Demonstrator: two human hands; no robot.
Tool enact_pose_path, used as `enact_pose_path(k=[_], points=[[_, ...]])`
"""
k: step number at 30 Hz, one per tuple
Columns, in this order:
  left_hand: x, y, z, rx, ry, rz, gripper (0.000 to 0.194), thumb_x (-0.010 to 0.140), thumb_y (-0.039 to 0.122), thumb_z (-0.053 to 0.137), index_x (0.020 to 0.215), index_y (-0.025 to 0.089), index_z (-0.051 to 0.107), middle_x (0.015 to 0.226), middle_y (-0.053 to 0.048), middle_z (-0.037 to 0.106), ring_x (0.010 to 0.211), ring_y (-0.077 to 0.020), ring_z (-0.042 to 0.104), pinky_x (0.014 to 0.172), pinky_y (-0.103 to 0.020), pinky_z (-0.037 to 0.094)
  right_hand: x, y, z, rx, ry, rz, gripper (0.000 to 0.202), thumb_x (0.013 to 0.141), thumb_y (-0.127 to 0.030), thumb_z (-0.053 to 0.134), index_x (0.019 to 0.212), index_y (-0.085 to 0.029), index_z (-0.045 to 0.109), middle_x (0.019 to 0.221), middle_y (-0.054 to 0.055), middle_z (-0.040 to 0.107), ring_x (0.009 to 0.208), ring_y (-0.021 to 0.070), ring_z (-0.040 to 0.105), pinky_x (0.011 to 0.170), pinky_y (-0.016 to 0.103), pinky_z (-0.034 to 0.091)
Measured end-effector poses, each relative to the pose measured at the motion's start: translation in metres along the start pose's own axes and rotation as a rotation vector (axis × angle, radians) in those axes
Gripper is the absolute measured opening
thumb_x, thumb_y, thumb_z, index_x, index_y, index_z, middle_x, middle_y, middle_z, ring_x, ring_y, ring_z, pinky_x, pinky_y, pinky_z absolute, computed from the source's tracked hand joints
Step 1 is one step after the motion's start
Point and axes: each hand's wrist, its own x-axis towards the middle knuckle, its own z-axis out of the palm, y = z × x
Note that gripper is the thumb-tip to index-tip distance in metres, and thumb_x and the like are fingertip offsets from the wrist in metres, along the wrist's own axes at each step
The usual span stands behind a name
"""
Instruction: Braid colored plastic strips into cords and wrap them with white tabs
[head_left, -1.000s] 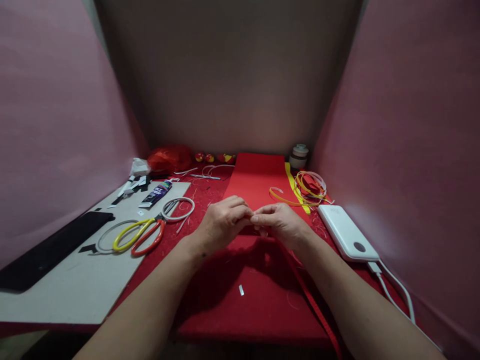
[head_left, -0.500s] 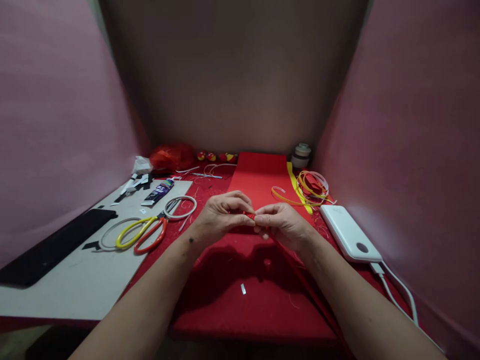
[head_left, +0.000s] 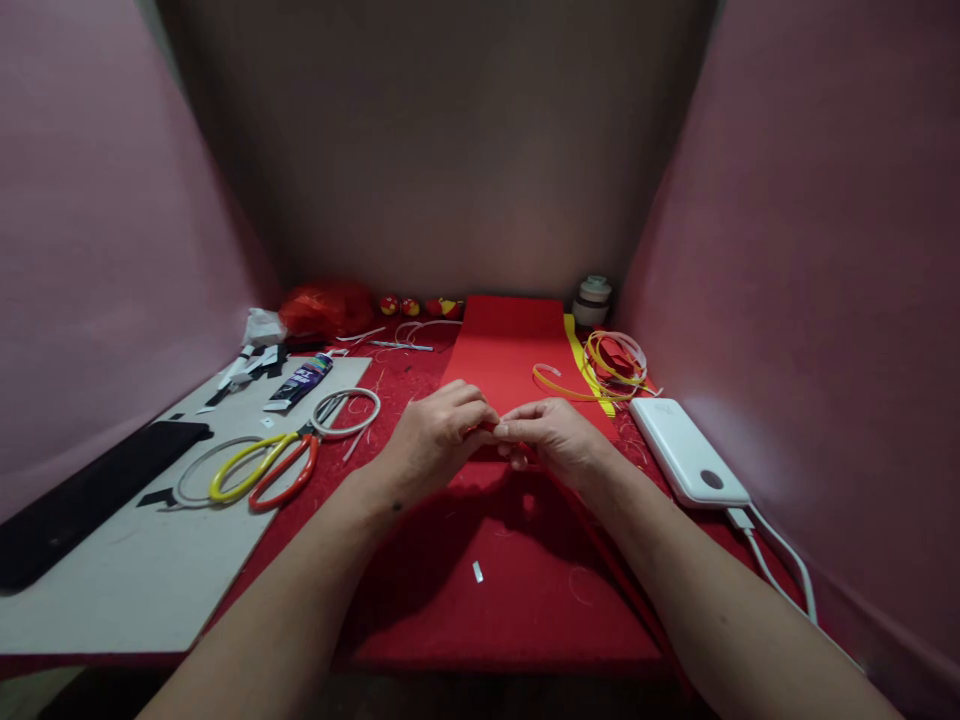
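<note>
My left hand [head_left: 439, 430] and my right hand [head_left: 551, 437] meet over the middle of the table, fingertips nearly touching. Both pinch a small red piece [head_left: 482, 427] that looks like strip material. Its shape is mostly hidden by the fingers. My left fingers curl around its left side, while my right thumb and forefinger press at its right end. A red sheet [head_left: 495, 360] lies flat just beyond the hands, with a yellow sheet [head_left: 574, 340] showing along its right edge.
Scissors with yellow and red handles [head_left: 285, 470] lie left on a grey board [head_left: 150, 600], near a glue tube [head_left: 301, 383] and a black flat object [head_left: 105, 495]. A white power bank [head_left: 690, 450] with a cable and coiled yellow strips [head_left: 615, 362] sit right. Small red-yellow figures [head_left: 410, 306] stand behind.
The view has shifted slightly, moving the surroundings left in the picture. My left hand has turned so its back covers more of the red piece. Both hands stay pinched together.
</note>
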Motion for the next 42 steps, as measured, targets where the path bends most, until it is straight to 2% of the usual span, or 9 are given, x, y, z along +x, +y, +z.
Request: enact_pose_path(k=[7,14,17,20,25,27,29,35,42], points=[[0.003,0.007,-0.012,-0.469,0.043,-0.199,0.007,0.073,0.021,0.068,0.075,0.014,0.069,0.076,-0.004,0.062,0.069,-0.0129,0.056,0.064,-0.023,0.045,-0.006,-0.007,0.004,0.045,-0.068,-0.067,0.012,0.062,-0.022,0.074,0.061,-0.012,0.068,0.054,0.002,0.062,0.044,0.0069,0.049,0.046,0.021,0.036],[0.005,0.010,-0.009,-0.731,0.092,-0.344,0.005,0.065,0.013,0.072,0.070,0.014,0.071,0.076,-0.002,0.059,0.071,-0.0118,0.055,0.066,-0.023,0.044,-0.006,-0.006,0.005,0.095,-0.124,-0.080,0.015,0.063,-0.024,0.074,0.067,-0.011,0.069,0.059,0.003,0.063,0.050,0.0092,0.054,0.050,0.022,0.041],[0.005,0.010,-0.007,-0.834,0.098,-0.357,0.006,0.064,0.012,0.073,0.069,0.014,0.070,0.080,-0.002,0.059,0.074,-0.0127,0.056,0.068,-0.025,0.046,-0.006,-0.007,0.007,0.121,-0.129,-0.104,0.016,0.062,-0.025,0.075,0.065,-0.011,0.069,0.058,0.003,0.062,0.049,0.0090,0.053,0.049,0.023,0.040],[0.005,0.007,-0.007,-0.771,0.075,-0.316,0.006,0.067,0.015,0.071,0.073,0.014,0.069,0.083,-0.004,0.059,0.075,-0.0134,0.057,0.069,-0.026,0.047,-0.005,-0.005,0.007,0.117,-0.108,-0.128,0.016,0.062,-0.026,0.075,0.065,-0.011,0.069,0.056,0.002,0.061,0.047,0.0086,0.052,0.048,0.023,0.039],[0.001,0.000,-0.001,-0.143,0.006,-0.066,0.010,0.081,0.021,0.059,0.078,0.014,0.066,0.081,-0.006,0.062,0.075,-0.0147,0.055,0.068,-0.026,0.044,-0.001,-0.002,0.001,-0.032,-0.013,-0.050,0.015,0.063,-0.026,0.073,0.062,-0.012,0.068,0.055,0.002,0.061,0.045,0.0082,0.050,0.047,0.023,0.036],[0.000,0.000,0.000,-0.011,-0.006,0.005,0.015,0.084,0.022,0.055,0.074,0.015,0.065,0.077,-0.006,0.062,0.075,-0.0153,0.054,0.067,-0.026,0.044,0.000,-0.001,0.000,-0.079,0.001,-0.020,0.015,0.063,-0.025,0.073,0.060,-0.012,0.067,0.053,0.001,0.060,0.044,0.0077,0.049,0.046,0.022,0.035],[0.000,0.001,-0.003,-0.071,-0.003,-0.006,0.014,0.083,0.023,0.057,0.075,0.015,0.065,0.075,-0.005,0.063,0.072,-0.0143,0.055,0.065,-0.025,0.045,-0.001,-0.002,0.000,-0.047,-0.028,-0.026,0.014,0.063,-0.024,0.073,0.061,-0.012,0.067,0.054,0.001,0.061,0.045,0.0078,0.050,0.047,0.022,0.036],[0.003,0.010,-0.018,-0.473,0.029,-0.212,0.007,0.072,0.022,0.069,0.072,0.014,0.069,0.076,-0.004,0.063,0.070,-0.0135,0.058,0.065,-0.023,0.046,-0.004,-0.003,0.003,0.049,-0.109,-0.107,0.012,0.065,-0.022,0.074,0.066,-0.012,0.069,0.058,0.002,0.063,0.049,0.0084,0.053,0.051,0.023,0.040],[0.005,0.010,-0.015,-0.671,0.038,-0.285,0.003,0.068,0.016,0.071,0.069,0.014,0.070,0.076,-0.004,0.061,0.070,-0.0129,0.057,0.065,-0.023,0.046,-0.005,-0.003,0.006,0.104,-0.163,-0.089,0.015,0.065,-0.025,0.074,0.067,-0.011,0.070,0.058,0.002,0.062,0.048,0.0095,0.054,0.050,0.023,0.041]])
